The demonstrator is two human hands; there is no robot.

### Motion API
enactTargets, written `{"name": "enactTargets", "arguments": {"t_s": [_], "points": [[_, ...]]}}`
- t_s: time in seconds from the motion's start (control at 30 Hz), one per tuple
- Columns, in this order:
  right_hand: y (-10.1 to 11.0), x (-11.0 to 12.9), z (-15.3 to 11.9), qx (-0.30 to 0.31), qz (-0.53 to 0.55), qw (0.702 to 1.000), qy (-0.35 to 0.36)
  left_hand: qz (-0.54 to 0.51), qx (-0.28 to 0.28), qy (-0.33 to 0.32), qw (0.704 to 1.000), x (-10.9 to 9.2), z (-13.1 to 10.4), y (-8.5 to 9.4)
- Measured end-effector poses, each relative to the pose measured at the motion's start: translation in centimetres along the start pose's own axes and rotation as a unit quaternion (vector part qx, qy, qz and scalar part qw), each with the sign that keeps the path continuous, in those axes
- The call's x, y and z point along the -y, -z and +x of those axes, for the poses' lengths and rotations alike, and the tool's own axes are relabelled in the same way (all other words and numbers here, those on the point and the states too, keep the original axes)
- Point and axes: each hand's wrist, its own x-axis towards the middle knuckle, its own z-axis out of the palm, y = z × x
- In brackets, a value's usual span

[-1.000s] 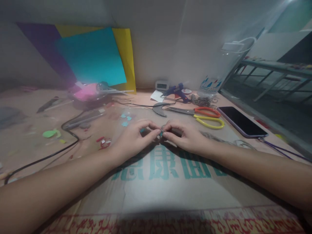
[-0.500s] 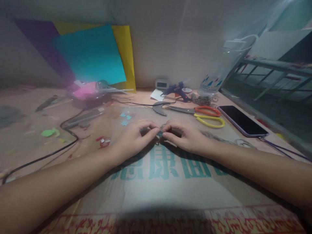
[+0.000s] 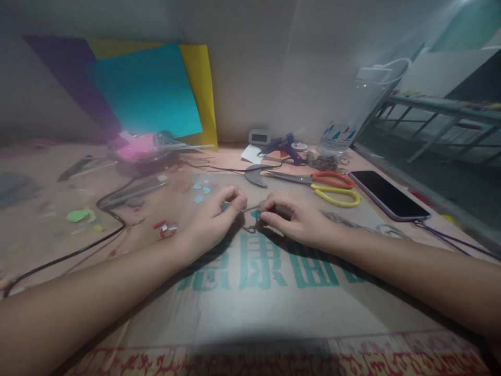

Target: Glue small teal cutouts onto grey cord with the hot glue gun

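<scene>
My left hand (image 3: 221, 216) is closed in a pinch on a thin brownish cord (image 3: 251, 209), which runs across to the other hand. My right hand (image 3: 295, 216) pinches the cord too, with a small teal piece (image 3: 255, 213) at its fingertips. A loose loop of cord hangs below the gap between the hands. Behind the left fingers, another bit of teal shows. Several small teal cut-out shapes (image 3: 199, 199) lie to the left of that hand. More cord (image 3: 346, 220) lies beyond my right wrist.
Red-and-yellow-handled scissors (image 3: 336, 188), a grey curved piece (image 3: 256, 176) and a blue glue gun (image 3: 287, 148) lie behind the hands. A phone (image 3: 387, 193) is at right, near a clear bottle (image 3: 338, 136). A black cable (image 3: 113, 222) snakes along the left.
My left hand has moved left, away from my right hand, and the cord now stretches between them. My right hand has stayed almost still.
</scene>
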Motion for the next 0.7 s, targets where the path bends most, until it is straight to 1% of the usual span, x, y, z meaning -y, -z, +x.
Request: {"name": "enactTargets", "arguments": {"t_s": [0.1,0.23,0.43,0.57,0.7], "points": [[0.0,-0.08,0.01,-0.008,0.005,1.0,-0.002,0.005,0.018,0.001,1.0,-0.17,0.03,-0.03],[0.0,-0.17,0.01,-0.018,0.005,1.0,0.004,0.017,0.037,-0.014,0.999,-0.48,0.07,-0.03],[-0.15,-0.45,-0.02,-0.008,-0.007,0.999,0.049,0.069,0.017,-0.063,0.995,-0.47,-0.04,0.08],[-0.4,-0.79,0.03,-0.018,-0.012,0.997,0.076,0.082,0.014,-0.107,0.991,-0.33,-0.06,0.03],[-0.51,-0.88,0.01,-0.016,-0.013,0.996,0.089,0.088,0.025,-0.107,0.99,-0.24,-0.05,-0.03]]}}
